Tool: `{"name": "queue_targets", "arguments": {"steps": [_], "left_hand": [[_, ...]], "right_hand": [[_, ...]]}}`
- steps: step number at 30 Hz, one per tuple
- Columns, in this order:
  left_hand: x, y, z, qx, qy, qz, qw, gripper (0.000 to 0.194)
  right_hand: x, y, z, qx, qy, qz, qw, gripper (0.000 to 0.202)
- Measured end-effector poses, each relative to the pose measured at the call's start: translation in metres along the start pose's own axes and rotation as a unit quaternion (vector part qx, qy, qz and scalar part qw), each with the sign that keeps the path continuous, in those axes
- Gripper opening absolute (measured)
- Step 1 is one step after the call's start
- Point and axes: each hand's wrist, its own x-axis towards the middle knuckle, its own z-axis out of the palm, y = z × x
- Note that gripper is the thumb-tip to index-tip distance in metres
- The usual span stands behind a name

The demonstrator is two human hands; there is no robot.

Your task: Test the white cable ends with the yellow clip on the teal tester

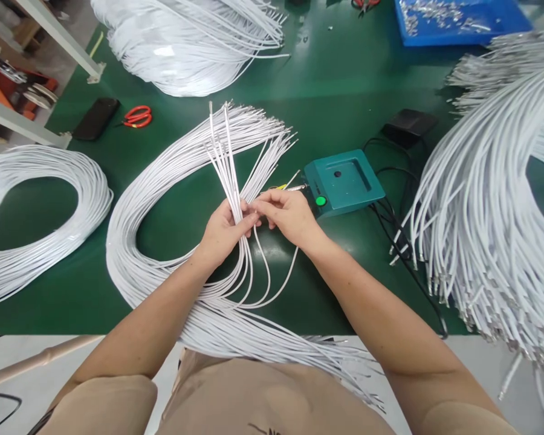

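Beige shirt (236, 396) closest to the lens, a person's left hand (223, 231) clasps a slim bunch of white cables (229, 172) while the right hand (292, 216) pinches a single strand (263, 252) alongside. Beneath them, a large coil (127, 241) loops across the green worktable (335, 115), near a teal device (347, 184) with a green button (321, 200); red-handled snips (136, 117) lie beyond.

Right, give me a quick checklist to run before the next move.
1. Bunch of white cables held in the left hand: ok.
2. What the right hand pinches: cannot tell, the fingers hide it.
3. Green button on the teal device uncovered: ok.
4. Red-handled scissors apart from the cable coil: ok.
5. Cable tails within the green table's front edge: not ok, they extend past it.
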Motion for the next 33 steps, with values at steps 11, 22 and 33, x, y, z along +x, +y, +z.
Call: {"name": "queue_targets", "arguments": {"steps": [11,22,33], "left_hand": [[0.0015,-0.0012,-0.0014,-0.05,0.004,0.021,0.999,0.032],[-0.0019,0.0007,0.0008,0.008,-0.016,0.028,0.999,0.029],[0.0021,-0.0041,-0.0032,-0.028,0.0,0.022,0.999,0.03]], "right_hand": [[0.0026,0.0063,0.0042,0.26,-0.058,0.12,0.956,0.019],[0.0018,0.0039,0.0019,0.232,-0.076,0.136,0.96,0.031],[0.0022,0.0046,0.0025,0.234,-0.042,0.102,0.966,0.034]]}}
